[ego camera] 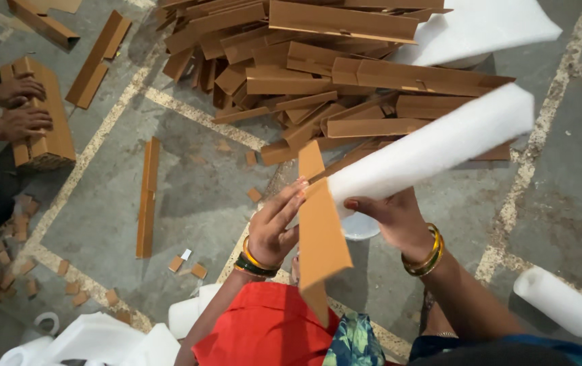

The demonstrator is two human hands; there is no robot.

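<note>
Far left, a co-worker's hands (23,108) rest on a cardboard stack (40,115) on the floor (196,196). Left hand (274,227) raised, wrist bent back, fingers (289,200) straight and close together, pressed flat on the face of a folded cardboard strip (318,234); strip's long axis near vertical in view, upper end toward the cardboard pile (318,68). Right hand (396,220) palm down, fingers curled, pinching a white foam roll (433,146); roll runs from hand up to the right
</note>
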